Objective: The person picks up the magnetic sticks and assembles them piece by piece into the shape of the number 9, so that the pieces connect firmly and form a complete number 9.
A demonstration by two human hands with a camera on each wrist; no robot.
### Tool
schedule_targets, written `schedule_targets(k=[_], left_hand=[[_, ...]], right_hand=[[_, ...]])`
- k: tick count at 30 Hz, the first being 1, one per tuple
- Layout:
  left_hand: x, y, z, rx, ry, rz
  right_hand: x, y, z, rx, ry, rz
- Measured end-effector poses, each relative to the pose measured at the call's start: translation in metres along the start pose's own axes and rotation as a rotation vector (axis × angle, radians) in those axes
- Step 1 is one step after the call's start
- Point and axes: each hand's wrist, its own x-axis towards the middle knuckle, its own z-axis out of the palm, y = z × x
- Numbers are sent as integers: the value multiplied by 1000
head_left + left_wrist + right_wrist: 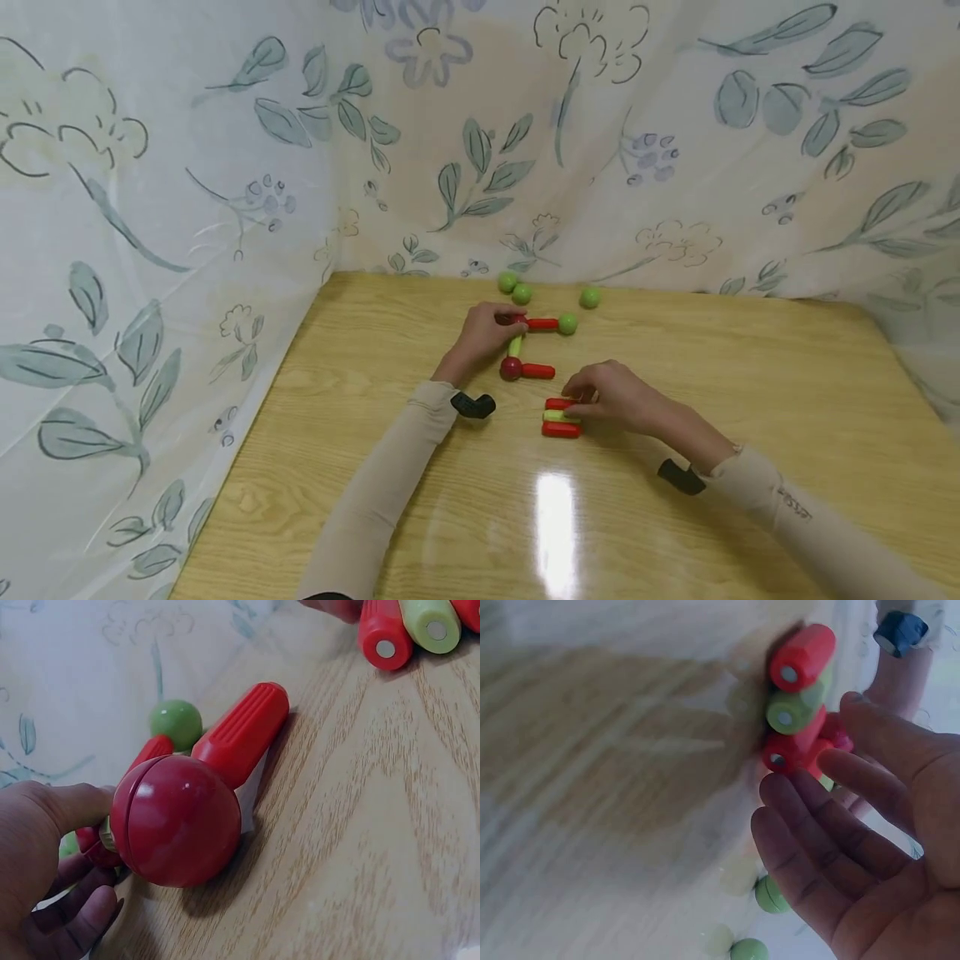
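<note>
My left hand [482,335] grips the far red ball [519,320] of a joined shape on the table, with its fingers partly hidden. A yellow-green stick [515,347] links that ball to a nearer red ball [511,368], which looms large in the left wrist view. One red stick [543,324] runs right from the far ball to a green ball [567,323]; another red stick [538,371] juts from the near ball. My right hand [624,398] hovers with parted fingers at the right end of a row: a red stick [558,403], a yellow-green stick [555,415] and a red stick [561,430].
Two loose green balls [522,293] lie together at the table's back edge, and a third green ball [590,297] sits farther right. A flowered cloth [465,150] hangs behind and to the left of the wooden table [300,467].
</note>
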Motion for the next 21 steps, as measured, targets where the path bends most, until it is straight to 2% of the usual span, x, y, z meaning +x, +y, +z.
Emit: schedule_targets(k=[5, 13, 21], left_hand=[[-1, -1, 1, 6, 4, 5], [-1, -2, 1, -19, 0, -1], [-1, -3, 0, 1, 8, 4]], right_hand=[[1, 0, 5, -5, -20, -18], [8, -1, 5, -36, -38, 4], [13, -4, 8, -82, -41, 11]])
